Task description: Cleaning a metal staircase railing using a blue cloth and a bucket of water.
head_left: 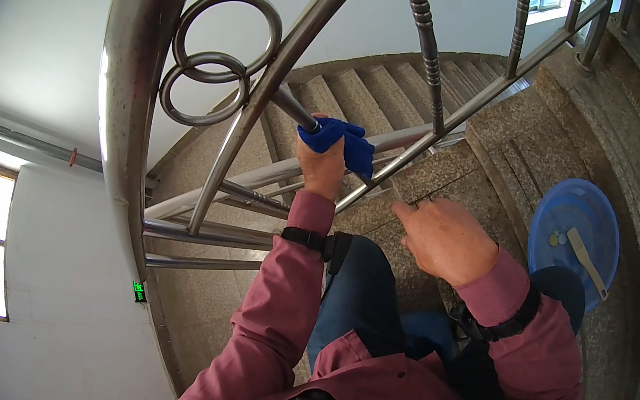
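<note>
My left hand [321, 171] is closed round a blue cloth [351, 145], which wraps a slanting metal baluster [294, 105] of the stair railing. Only the back of that hand and the wrist show; the fingertips are hidden by the cloth. My right hand [448, 240] hovers above the stone steps, to the right of the railing and apart from it. Its fingers are loosely bent with a gap between them, and nothing shows in them. Part of its palm side is hidden.
A blue plastic basin [580, 202] stands on the steps at the right, holding a light-handled tool [588, 262] and small pale round things. A thick metal handrail [134, 48] with joined rings [233, 5] rises at the left. Curved stairs [386, 90] run behind the railing.
</note>
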Motion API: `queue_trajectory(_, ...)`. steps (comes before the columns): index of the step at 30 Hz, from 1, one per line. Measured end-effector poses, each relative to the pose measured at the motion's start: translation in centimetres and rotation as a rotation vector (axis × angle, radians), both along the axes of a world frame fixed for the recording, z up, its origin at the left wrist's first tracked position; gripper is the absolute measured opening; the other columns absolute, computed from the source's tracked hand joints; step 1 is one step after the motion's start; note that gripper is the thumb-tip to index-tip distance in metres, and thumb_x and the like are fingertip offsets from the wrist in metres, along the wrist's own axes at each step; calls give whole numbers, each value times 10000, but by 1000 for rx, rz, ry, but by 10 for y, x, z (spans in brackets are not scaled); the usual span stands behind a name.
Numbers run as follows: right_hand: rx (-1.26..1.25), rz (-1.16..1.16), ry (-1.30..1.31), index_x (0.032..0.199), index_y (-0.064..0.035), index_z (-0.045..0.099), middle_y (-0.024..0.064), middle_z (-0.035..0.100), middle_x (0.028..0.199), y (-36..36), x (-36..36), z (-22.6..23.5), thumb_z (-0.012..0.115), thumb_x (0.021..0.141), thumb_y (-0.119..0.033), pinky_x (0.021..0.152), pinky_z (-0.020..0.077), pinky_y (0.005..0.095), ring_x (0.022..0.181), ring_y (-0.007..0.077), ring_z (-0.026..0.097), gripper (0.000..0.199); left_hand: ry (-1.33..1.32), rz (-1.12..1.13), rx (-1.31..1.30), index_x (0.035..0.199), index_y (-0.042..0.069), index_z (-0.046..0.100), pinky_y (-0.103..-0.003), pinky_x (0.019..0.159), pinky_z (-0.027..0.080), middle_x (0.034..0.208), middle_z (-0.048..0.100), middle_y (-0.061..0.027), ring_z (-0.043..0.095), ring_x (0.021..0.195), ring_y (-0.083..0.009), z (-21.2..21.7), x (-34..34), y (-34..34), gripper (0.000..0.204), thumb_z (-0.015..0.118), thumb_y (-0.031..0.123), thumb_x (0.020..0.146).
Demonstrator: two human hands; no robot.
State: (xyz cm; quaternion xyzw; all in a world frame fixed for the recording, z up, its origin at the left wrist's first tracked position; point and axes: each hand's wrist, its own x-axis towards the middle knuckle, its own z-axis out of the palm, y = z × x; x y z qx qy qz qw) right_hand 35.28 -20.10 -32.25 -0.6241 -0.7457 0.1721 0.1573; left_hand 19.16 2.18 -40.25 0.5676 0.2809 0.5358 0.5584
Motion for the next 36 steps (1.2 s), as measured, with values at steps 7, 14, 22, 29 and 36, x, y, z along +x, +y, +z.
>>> queue_trajectory(7, 2, 8, 5, 1170, -18, 647, 221, 749, 891, -2, 1, 0, 797, 919, -204, 783, 600, 535, 884, 427, 751, 346, 36, -1, 72, 1310, 71, 445, -416, 719, 682, 1046, 738, -240, 789, 860, -310, -21, -2, 2, 367, 607, -92, 1024)
queue_trajectory(14, -6, -7, -7, 1204, -15, 652, 227, 747, 916, -2, 1, 1, 796, 924, -209, 791, 599, 528, 909, 425, 748, 370, -11, -105, 25, 1334, 103, 443, -413, 731, 672, 1081, 745, -271, 785, 874, -311, -39, -9, 8, 385, 633, -55, 1039)
queue_trajectory(22, -44, 3, -17, 1248, -16, 651, 209, 746, 925, -3, 2, 2, 793, 928, -216, 801, 600, 522, 923, 411, 745, 403, 16, -134, -26, 1340, 93, 456, -424, 831, 669, 1095, 735, -184, 781, 998, -308, -59, -13, 8, 410, 675, -54, 1026)
queue_trajectory(29, -27, 1, -35, 1225, -26, 646, 206, 744, 922, -5, 2, -1, 793, 927, -224, 800, 601, 509, 914, 401, 746, 387, 2, -194, -63, 1350, 84, 458, -457, 905, 666, 1113, 723, -139, 771, 1068, -299, -79, -18, 8, 416, 709, -12, 1034)
queue_trajectory(36, -55, 9, -48, 1226, -21, 643, 206, 744, 929, -5, 1, 3, 788, 930, -226, 817, 596, 504, 923, 398, 746, 388, -22, -236, -94, 1341, 92, 451, -463, 889, 668, 1125, 742, -187, 777, 1031, -304, -79, -21, 10, 407, 710, 8, 1039)
